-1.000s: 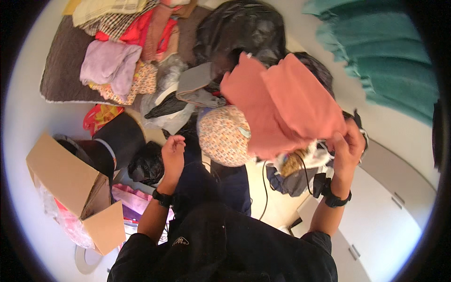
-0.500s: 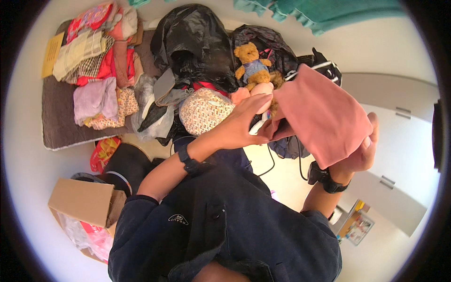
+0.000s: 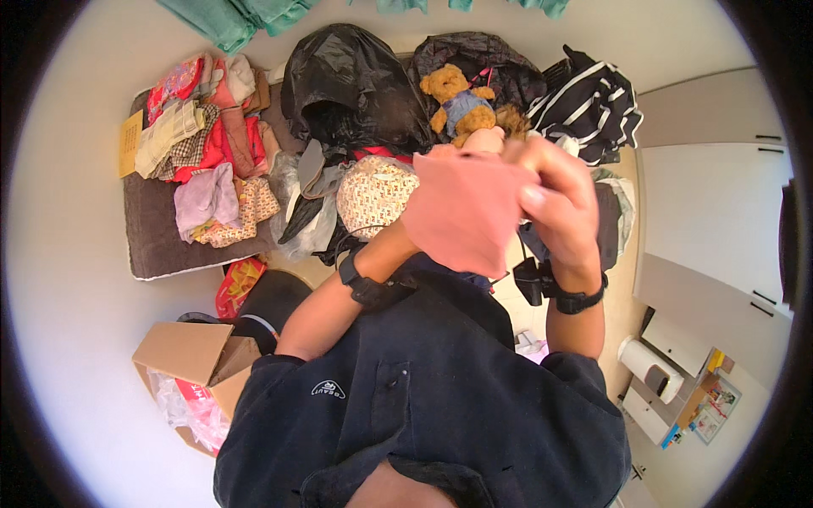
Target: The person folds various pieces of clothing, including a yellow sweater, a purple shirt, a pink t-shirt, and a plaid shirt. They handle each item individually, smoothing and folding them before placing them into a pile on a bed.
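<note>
A folded piece of salmon-pink cloth (image 3: 466, 212) hangs in front of my chest; its kind of garment does not show. My right hand (image 3: 561, 201) pinches its right edge between thumb and bent fingers. The cloth covers most of my left hand (image 3: 405, 240), whose fingers are hidden behind it; only the wrist side shows. Beyond the hands lie a round patterned bag (image 3: 373, 196) and a brown teddy bear (image 3: 459, 100) in a blue outfit.
Folded clothes (image 3: 207, 195) are piled on a brown mattress (image 3: 157, 241) at the left. A black plastic bag (image 3: 351, 80) and a striped black bag (image 3: 589, 106) stand at the back. An open cardboard box (image 3: 182, 351) is at lower left, white cabinets (image 3: 711, 199) at right.
The pink cloth has come left and now hangs more squarely before my chest, hiding my left hand. My right hand has moved left and shows its bent fingers. The view has shifted.
</note>
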